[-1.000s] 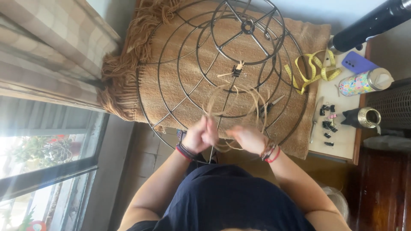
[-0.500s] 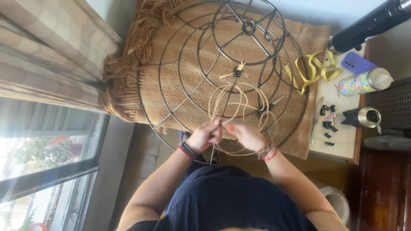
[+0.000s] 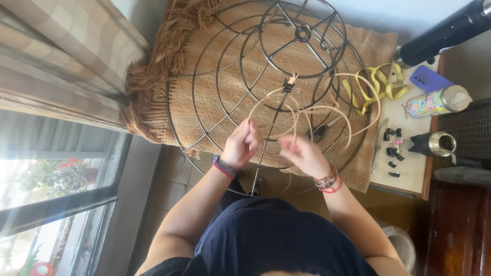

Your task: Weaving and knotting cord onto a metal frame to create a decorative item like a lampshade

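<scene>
While both hands work close together at the near edge of the tabletop, the left hand (image 3: pixel 240 145) pinches a pale cane strand (image 3: pixel 307 110) against the lower rim of the domed wire frame (image 3: pixel 266 76), and the right hand (image 3: pixel 305 156) closes on the same strand just beside it. From the grip, the strand loops away toward the far edge, up to a clip (image 3: pixel 290 84) on a spoke. A fringed woven mat (image 3: pixel 204 92) lies beneath the frame.

Dark navy top, bare forearms, beaded bracelets on both wrists.
</scene>
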